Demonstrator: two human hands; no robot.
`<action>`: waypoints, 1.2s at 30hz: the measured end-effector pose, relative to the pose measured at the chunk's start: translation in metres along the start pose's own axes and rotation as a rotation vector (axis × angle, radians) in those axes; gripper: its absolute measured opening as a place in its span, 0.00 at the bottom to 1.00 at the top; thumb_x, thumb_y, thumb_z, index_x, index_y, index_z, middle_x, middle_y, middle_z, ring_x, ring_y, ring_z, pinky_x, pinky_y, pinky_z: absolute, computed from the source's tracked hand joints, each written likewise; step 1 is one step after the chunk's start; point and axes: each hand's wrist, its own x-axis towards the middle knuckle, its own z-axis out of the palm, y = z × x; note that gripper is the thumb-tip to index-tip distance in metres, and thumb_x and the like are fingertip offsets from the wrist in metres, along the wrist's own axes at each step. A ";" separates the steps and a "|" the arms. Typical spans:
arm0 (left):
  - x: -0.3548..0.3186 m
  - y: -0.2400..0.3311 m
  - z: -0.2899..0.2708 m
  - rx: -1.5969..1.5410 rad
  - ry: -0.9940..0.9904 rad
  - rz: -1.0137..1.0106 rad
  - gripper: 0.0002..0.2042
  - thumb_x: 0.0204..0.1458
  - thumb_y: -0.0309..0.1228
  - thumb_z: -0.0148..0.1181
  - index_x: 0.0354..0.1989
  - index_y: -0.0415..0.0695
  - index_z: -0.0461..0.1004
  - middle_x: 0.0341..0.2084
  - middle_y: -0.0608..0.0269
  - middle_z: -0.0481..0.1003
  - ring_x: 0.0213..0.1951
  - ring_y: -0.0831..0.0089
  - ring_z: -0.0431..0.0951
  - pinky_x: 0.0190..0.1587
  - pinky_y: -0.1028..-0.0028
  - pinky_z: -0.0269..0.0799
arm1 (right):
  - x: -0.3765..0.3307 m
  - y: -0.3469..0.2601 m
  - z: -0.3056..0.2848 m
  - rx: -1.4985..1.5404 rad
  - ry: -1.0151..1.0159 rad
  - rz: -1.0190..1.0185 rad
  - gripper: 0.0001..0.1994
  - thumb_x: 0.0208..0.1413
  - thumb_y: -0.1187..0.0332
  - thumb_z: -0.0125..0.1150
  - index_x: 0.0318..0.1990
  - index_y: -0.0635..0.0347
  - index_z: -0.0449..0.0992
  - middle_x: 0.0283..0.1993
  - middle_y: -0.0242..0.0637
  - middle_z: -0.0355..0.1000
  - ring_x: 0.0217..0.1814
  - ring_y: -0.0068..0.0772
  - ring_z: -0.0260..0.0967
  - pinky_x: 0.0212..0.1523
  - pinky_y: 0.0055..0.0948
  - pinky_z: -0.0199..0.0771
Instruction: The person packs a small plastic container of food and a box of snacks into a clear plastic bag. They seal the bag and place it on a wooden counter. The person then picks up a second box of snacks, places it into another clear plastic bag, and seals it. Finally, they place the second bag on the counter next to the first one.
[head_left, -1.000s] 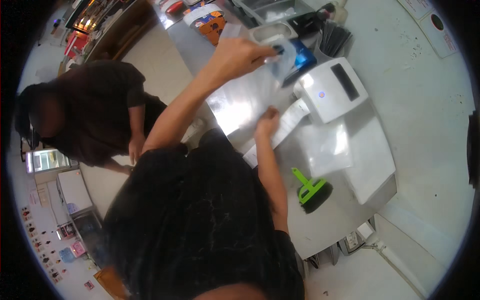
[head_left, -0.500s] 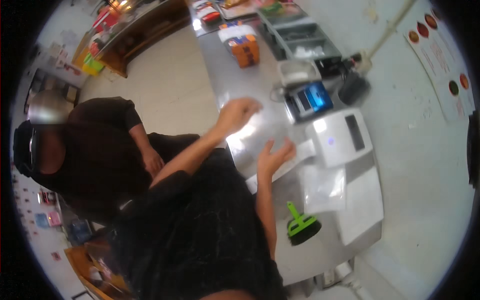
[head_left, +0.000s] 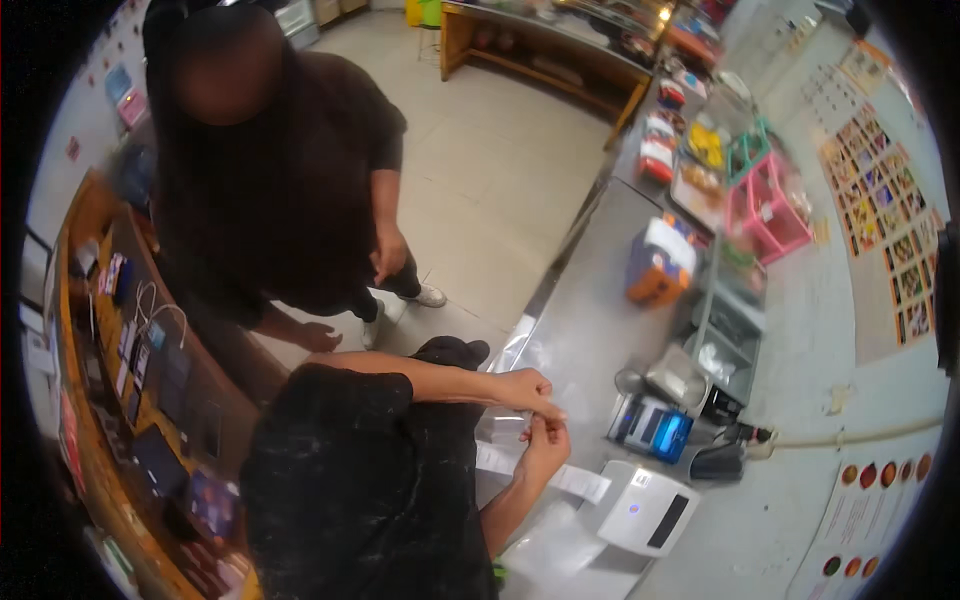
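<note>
My left hand and my right hand meet over the metal counter, fingertips touching. The fingers of both are closed in a pinch; whatever lies between them, if anything, is too small to make out. Just beneath my right hand, a white paper strip runs out from a white label printer. Beside the strip lies a clear plastic bag, partly covered by my right forearm. Past my hands stands a small device with a blue screen.
A person in dark clothes stands close on my left, both hands low. Farther along the counter are an orange-and-blue package, a grey divided bin and a pink basket. A wooden desk holds phones and cables.
My hands were apart with fingers spread; now they have come together and closed. My view has turned, showing more of the far counter and the other person. The green brush has nearly left the view.
</note>
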 end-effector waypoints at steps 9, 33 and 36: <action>0.041 0.002 -0.061 0.473 0.298 0.324 0.14 0.59 0.41 0.55 0.34 0.40 0.73 0.21 0.54 0.75 0.25 0.71 0.79 0.24 0.65 0.71 | 0.026 0.005 0.004 0.887 -0.195 0.052 0.16 0.59 0.77 0.50 0.55 0.60 0.67 0.51 0.41 0.70 0.48 0.33 0.70 0.43 0.26 0.71; 0.250 0.102 -0.131 0.571 -0.451 0.400 0.10 0.45 0.20 0.61 0.20 0.37 0.65 0.17 0.52 0.68 0.23 0.62 0.71 0.30 0.66 0.68 | 0.149 -0.125 0.067 -0.093 1.225 -0.130 0.21 0.45 0.83 0.57 0.50 0.59 0.65 0.36 0.31 0.66 0.39 0.22 0.65 0.38 0.20 0.67; 0.315 0.117 -0.126 0.415 -0.004 0.474 0.08 0.46 0.16 0.57 0.20 0.37 0.65 0.17 0.52 0.68 0.19 0.61 0.68 0.29 0.65 0.70 | 0.140 -0.099 0.096 -0.425 1.105 -0.158 0.22 0.37 0.86 0.55 0.44 0.59 0.69 0.35 0.29 0.67 0.34 0.26 0.65 0.32 0.24 0.67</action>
